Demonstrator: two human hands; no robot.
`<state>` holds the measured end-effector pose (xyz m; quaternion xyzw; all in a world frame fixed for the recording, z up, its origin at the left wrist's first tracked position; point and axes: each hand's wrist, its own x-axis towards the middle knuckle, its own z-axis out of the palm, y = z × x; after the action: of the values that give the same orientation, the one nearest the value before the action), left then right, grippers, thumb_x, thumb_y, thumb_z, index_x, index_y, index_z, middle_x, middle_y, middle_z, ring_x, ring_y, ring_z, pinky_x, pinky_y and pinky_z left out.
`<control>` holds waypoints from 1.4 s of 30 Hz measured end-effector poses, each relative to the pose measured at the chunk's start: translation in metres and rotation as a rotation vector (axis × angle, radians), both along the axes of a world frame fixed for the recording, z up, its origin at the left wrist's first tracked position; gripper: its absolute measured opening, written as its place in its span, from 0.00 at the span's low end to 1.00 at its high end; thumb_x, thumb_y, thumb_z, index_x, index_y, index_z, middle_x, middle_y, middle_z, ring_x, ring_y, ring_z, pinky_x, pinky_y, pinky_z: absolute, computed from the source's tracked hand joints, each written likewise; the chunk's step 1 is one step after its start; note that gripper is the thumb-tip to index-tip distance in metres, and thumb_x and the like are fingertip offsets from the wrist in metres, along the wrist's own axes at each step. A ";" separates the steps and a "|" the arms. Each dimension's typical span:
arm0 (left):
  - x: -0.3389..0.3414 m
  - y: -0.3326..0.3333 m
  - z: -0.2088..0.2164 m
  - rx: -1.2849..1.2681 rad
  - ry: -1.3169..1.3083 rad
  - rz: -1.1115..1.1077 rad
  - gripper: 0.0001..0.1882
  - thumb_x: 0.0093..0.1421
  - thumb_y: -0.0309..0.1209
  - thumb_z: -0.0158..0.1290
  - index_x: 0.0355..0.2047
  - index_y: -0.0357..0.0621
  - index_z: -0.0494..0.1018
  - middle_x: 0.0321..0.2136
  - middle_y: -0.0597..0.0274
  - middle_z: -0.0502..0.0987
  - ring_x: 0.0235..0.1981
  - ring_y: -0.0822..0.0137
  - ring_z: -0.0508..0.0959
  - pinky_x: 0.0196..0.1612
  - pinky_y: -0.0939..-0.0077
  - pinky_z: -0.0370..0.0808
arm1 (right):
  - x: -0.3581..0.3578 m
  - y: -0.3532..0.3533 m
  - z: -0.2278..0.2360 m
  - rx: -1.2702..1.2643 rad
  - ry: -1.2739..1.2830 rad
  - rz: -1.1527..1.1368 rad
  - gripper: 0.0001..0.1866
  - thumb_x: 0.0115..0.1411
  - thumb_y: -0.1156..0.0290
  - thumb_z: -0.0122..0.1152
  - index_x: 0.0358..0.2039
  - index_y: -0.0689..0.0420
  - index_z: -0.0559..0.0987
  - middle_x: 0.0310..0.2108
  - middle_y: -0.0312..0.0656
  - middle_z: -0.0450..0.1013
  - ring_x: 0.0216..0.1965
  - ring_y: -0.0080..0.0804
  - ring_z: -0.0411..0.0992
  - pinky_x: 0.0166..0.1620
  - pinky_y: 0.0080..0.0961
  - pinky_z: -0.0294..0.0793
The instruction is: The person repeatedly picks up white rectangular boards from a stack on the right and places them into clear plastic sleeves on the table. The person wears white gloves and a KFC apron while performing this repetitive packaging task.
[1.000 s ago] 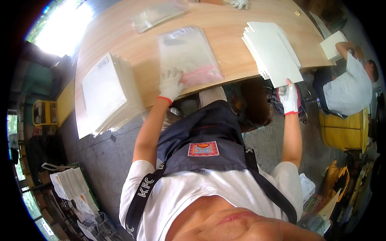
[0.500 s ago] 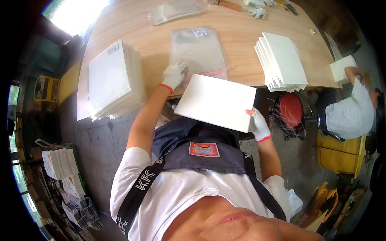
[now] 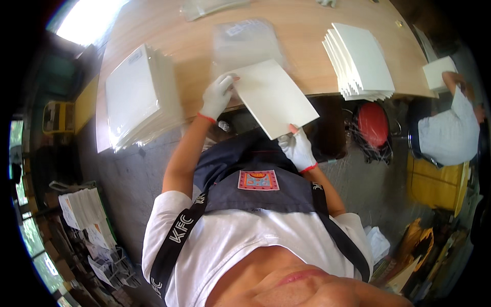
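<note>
In my right hand, gloved in white with a red cuff, I grip a flat white board by its near corner, thumb on top. The board is tilted over the table's near edge and overlaps a stack of clear plastic bags. My left hand, gloved the same way, is closed with its fingertips at the board's far-left corner. Whether it pinches the board or thin bag film there I cannot tell. The mouth of the bag stack is hidden behind the board.
A thick stack of plastic-wrapped white boards stands at the table's left. Bare white boards are fanned at the right. More clear bags lie at the back. A red-seated stool and a seated person are to the right.
My right hand has moved left with the white board, turning it so its far edge comes over the bags. My left hand's fingertips now meet the board's corner. The view has shifted slightly.
</note>
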<state>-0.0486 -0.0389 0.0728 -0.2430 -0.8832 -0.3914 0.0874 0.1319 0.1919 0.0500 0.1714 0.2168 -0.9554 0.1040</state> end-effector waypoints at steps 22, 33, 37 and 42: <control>0.118 0.043 -0.083 0.886 -1.093 0.284 0.14 0.60 0.32 0.48 0.44 0.37 0.68 0.35 0.60 0.76 0.29 0.70 0.77 0.32 0.79 0.76 | -0.045 -0.042 -0.040 0.196 -0.216 0.070 0.13 0.63 0.70 0.47 0.47 0.60 0.66 0.42 0.46 0.71 0.39 0.40 0.74 0.37 0.38 0.80; 0.095 -0.013 -0.059 0.823 -1.108 0.269 0.13 0.62 0.28 0.40 0.46 0.38 0.65 0.39 0.55 0.74 0.31 0.66 0.77 0.32 0.74 0.78 | -0.074 -0.050 0.004 0.732 0.177 0.482 0.14 0.64 0.64 0.46 0.45 0.58 0.72 0.27 0.41 0.75 0.23 0.24 0.74 0.25 0.22 0.74; 0.096 -0.021 -0.059 0.833 -1.116 0.299 0.12 0.63 0.35 0.46 0.41 0.39 0.67 0.35 0.58 0.76 0.27 0.68 0.77 0.30 0.77 0.77 | -0.089 -0.069 -0.001 1.675 0.684 0.456 0.09 0.59 0.62 0.50 0.36 0.50 0.75 0.22 0.41 0.75 0.23 0.33 0.75 0.24 0.32 0.71; 0.090 -0.026 -0.078 0.876 -1.178 0.270 0.11 0.62 0.28 0.41 0.40 0.35 0.68 0.34 0.56 0.75 0.28 0.67 0.77 0.30 0.75 0.77 | -0.102 -0.095 0.005 2.208 0.871 0.614 0.07 0.55 0.62 0.51 0.33 0.49 0.71 0.23 0.42 0.76 0.27 0.40 0.76 0.26 0.40 0.72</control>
<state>0.0412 -0.0645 -0.0051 0.1748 -0.5692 -0.7586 -0.2644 0.0299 0.0969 0.0552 -0.2243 0.9583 -0.1719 0.0427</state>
